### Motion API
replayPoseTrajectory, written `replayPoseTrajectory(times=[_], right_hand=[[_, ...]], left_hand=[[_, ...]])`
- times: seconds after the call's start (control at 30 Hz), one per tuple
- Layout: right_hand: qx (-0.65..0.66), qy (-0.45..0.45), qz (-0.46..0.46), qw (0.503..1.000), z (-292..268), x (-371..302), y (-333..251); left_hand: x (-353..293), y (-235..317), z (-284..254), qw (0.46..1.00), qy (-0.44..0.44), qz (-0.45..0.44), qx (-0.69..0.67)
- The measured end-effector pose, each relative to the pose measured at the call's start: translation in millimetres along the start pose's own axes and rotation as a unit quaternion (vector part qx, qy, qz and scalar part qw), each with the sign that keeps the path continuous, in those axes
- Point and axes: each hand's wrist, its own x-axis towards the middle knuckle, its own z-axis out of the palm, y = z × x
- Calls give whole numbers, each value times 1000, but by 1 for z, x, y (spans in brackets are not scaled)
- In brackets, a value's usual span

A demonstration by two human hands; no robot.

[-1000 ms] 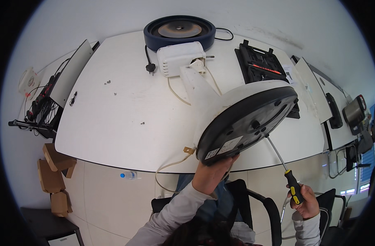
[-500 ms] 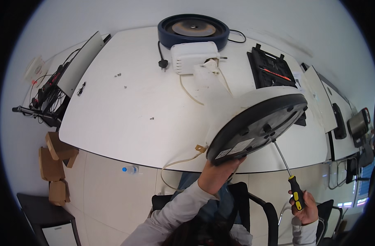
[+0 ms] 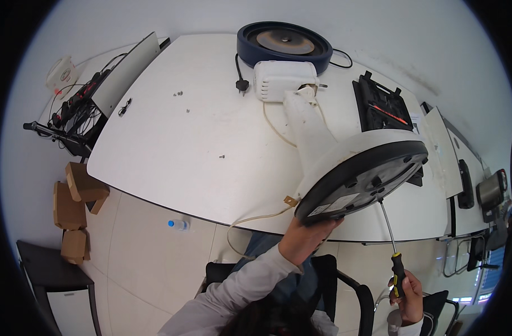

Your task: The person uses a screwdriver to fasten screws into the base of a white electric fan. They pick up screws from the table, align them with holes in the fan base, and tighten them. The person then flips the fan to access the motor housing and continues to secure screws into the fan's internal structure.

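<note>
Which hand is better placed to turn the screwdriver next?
Probably the right hand: it grips the screwdriver, tip at the underside of the appliance base, which the left hand holds tilted.

The white table [image 3: 172, 134] is bearing a round blue unit [image 3: 285, 47], screws [image 3: 222, 157], a black toolbox [image 3: 381, 103] and a white appliance's boxy head [image 3: 284, 81].

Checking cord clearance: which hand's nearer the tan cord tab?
Left. Left hand holds the black-rimmed base, below and right of the tan cord tab; right hand is farther right, gripping the screwdriver.

White label [image 3: 341, 201] on base [image 3: 363, 178], illegible
</note>
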Motion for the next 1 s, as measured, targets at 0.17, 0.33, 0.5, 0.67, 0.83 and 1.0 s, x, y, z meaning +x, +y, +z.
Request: replayPoseTrajectory(times=[0.17, 0.33, 0.5, 0.67, 0.83, 1.0], right_hand=[[70, -17, 3, 997, -5, -13, 8], [261, -82, 52, 961, -19, -28, 23], [217, -97, -114, 965, -1, -12, 19], [132, -29, -152, 979, 1, 26, -12], [107, -59, -234, 965, 52, 85, -70], [115, -74, -219, 966, 65, 118, -88]], left_hand=[[1, -1, -7, 1000, -14, 3, 2], [-1, 3, 5, 1000, -6, -4, -18], [-1, 7, 3, 999, -18, -31, -9], [-6, 17, 18, 998, 15, -45, -30], [-9, 15, 4, 998, 10, -45, -37], [-20, 23, 3, 998, 22, -50, -41]])
